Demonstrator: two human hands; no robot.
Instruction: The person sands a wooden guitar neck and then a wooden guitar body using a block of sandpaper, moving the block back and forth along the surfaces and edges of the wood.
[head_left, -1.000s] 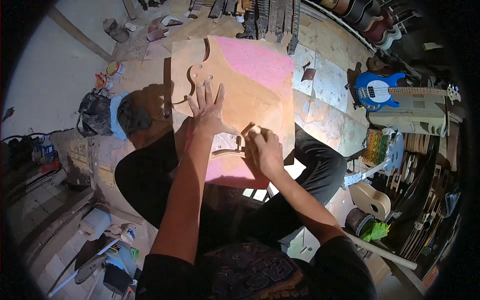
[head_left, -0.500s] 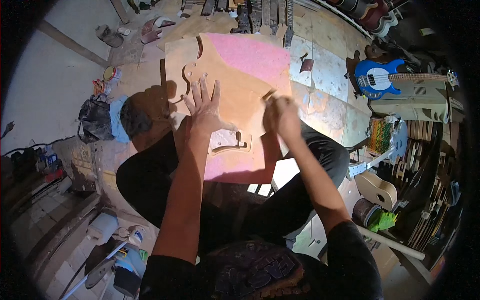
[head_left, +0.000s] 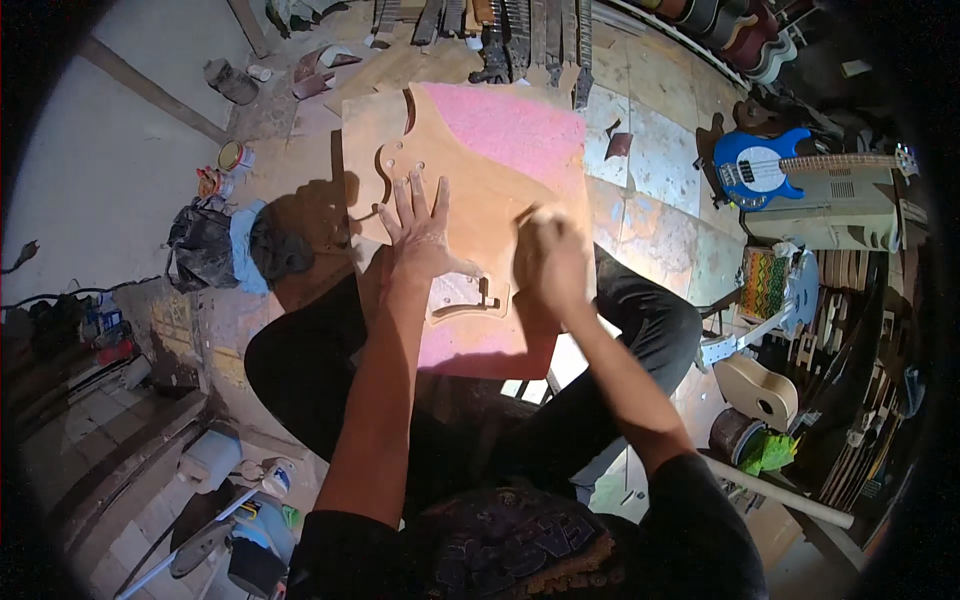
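A flat, pale wooden guitar body (head_left: 476, 192) with cut-outs and drilled holes lies on a pink-faced board (head_left: 525, 115) before me, over my crossed legs. My left hand (head_left: 418, 235) is pressed flat on its left side, fingers spread, thumb by the lower cavity (head_left: 482, 293). On the right part of the body, my right hand (head_left: 560, 262) is closed and smeared by motion. A small brown-edged piece (head_left: 527, 213) shows at its fingers; I cannot make out its kind. The underside of that hand is hidden.
A blue bass guitar (head_left: 745, 172) lies at the right, above an acoustic guitar body (head_left: 757, 390). Several guitar necks (head_left: 517, 40) lie at the far edge. Black and blue cloths or bags (head_left: 205, 245) and an open tin (head_left: 234, 156) are at the left.
My right hand has moved a little left and nearer me across the wooden body. My left hand keeps its place on the wood. The whole view has shifted slightly.
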